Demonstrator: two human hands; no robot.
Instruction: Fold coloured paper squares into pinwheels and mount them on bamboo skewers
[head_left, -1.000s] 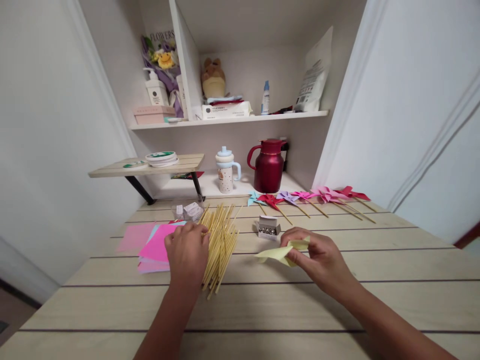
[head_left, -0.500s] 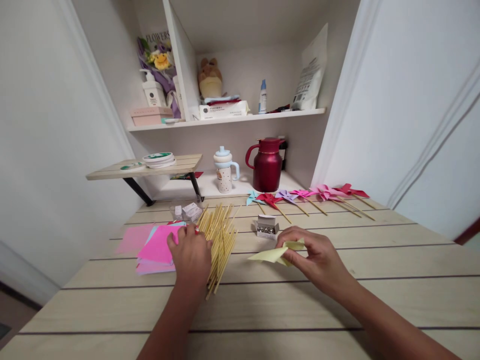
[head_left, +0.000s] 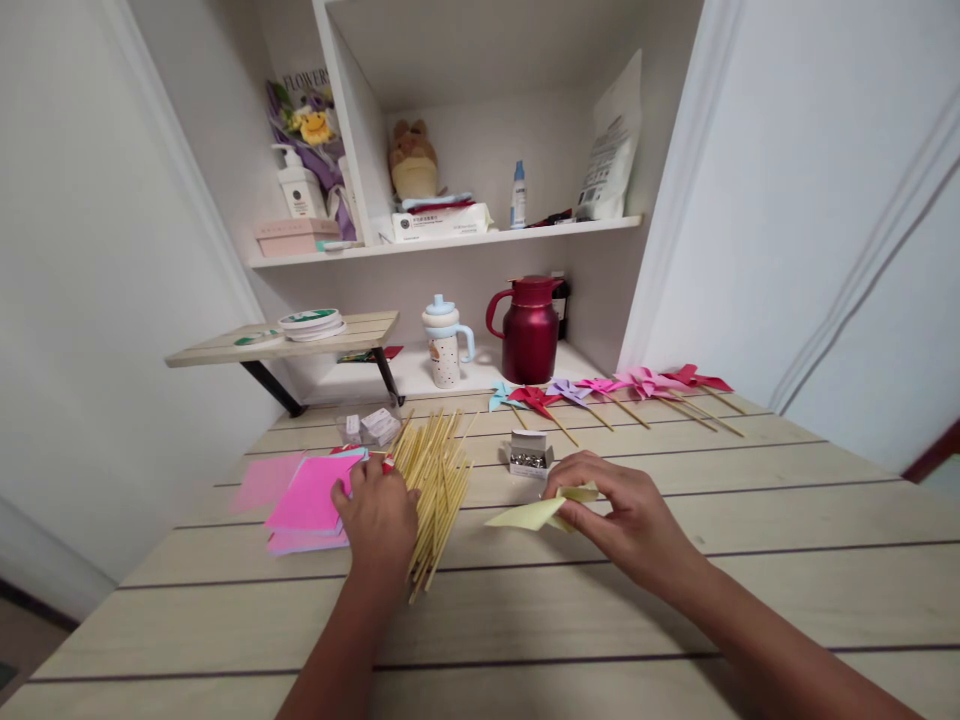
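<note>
Near edge of the plank surface: bare boards, open room between and in front of both forearms.

Left hand lies palm-down on the left flank of the bundle of wooden sticks; fingers curled onto the sticks, whether they pinch one cannot be told. Just left, touching the hand's edge, a stack of pink paper squares.

Right hand fingers pinch a folded pale-yellow paper, its point aimed left, lying low over the surface, apart from the sticks.

Just beyond the yellow paper: small open box of pins. Clear plastic packet behind the sticks.

Farther, along the back right: a row of finished paper pinwheels, sticks slanting right. Right edge of surface stays free.

Far: red jug, lidded cup, low side shelf, wall shelf.
</note>
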